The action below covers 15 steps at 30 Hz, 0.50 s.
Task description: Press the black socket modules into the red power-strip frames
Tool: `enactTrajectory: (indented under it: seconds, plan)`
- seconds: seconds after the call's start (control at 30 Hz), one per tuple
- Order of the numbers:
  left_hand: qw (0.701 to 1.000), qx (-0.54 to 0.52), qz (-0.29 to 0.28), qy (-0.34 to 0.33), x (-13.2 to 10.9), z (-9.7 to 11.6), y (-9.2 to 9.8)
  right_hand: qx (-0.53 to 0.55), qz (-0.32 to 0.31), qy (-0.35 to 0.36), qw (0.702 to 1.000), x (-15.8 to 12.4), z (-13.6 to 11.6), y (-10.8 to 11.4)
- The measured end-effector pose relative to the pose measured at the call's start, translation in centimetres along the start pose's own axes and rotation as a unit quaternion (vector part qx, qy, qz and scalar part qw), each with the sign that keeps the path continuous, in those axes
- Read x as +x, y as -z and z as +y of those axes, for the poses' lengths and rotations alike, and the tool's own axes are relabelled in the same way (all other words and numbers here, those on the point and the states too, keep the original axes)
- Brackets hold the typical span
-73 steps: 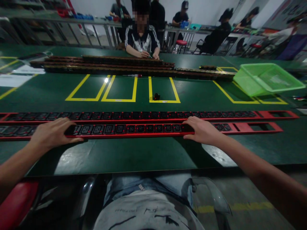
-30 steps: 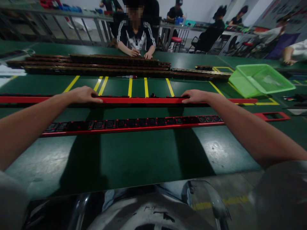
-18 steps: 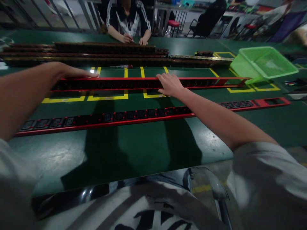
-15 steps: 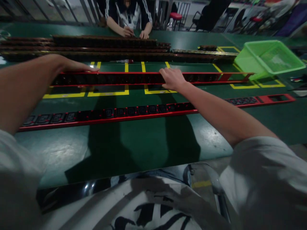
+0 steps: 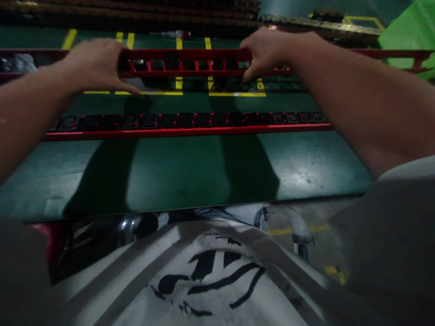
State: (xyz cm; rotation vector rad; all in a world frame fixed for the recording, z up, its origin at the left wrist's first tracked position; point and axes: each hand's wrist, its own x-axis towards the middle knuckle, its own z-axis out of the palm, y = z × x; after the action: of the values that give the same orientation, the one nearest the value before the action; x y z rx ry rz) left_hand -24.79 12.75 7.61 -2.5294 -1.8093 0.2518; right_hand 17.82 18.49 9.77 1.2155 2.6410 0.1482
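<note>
On the green table (image 5: 176, 172) lies a red power socket strip (image 5: 190, 132), its black sockets turned up. Beyond this strip, and almost parallel with it, I hold a long red slotted rail (image 5: 188, 54). My left hand (image 5: 97, 63) is grasping the rail beyond the left part of the strip: the fingers bend over the far edge and the thumb lies along the near edge. My right hand (image 5: 268, 50) is grasping it beyond the right part of the strip, in the same manner. Between my hands, crossbars divide the rail into small windows. I cannot tell whether the rail touches the table. Farther beyond the strip there is a screwdriver (image 5: 176, 34) with a red and clear handle, and behind it a dark pile of long bars (image 5: 136, 14). A light green basket (image 5: 411, 34) is also beyond the strip, far to the right; the rail's end overlaps it in my view. Yellow tape lines (image 5: 163, 93) run just beyond the strip.
</note>
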Motion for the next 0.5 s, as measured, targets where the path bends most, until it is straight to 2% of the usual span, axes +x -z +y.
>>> enactTrajectory:
  seconds: [0.03, 0.1, 0.23, 0.33, 0.43, 0.5]
  plan:
    - [0.999, 0.011, 0.033, 0.01, -0.4, 0.6, -0.4, 0.007, -0.002, 0.001, 1.0, 0.0, 0.2, 0.3]
    - [0.998, 0.029, 0.047, 0.034, -0.4, 0.9, -1.1, 0.029, 0.012, -0.003, 0.999, -0.2, 0.8, 0.6]
    - [1.0, 0.016, -0.001, 0.012, 0.7, -0.6, -1.3, 0.095, 0.032, 0.001, 0.995, -1.1, 1.4, 0.0]
    - [0.999, -0.036, 0.021, 0.006, 1.0, -1.4, -0.9, 0.138, 0.063, 0.0, 0.988, -1.2, 0.8, -1.4]
    - [0.996, -0.06, 0.059, 0.012, 1.2, -1.4, 0.0, 0.141, 0.038, -0.014, 0.989, -0.7, 0.2, -2.2]
    - [0.994, -0.059, 0.091, 0.01, 1.5, -1.3, 1.1, 0.137, 0.041, -0.02, 0.99, -0.5, 0.6, -1.9]
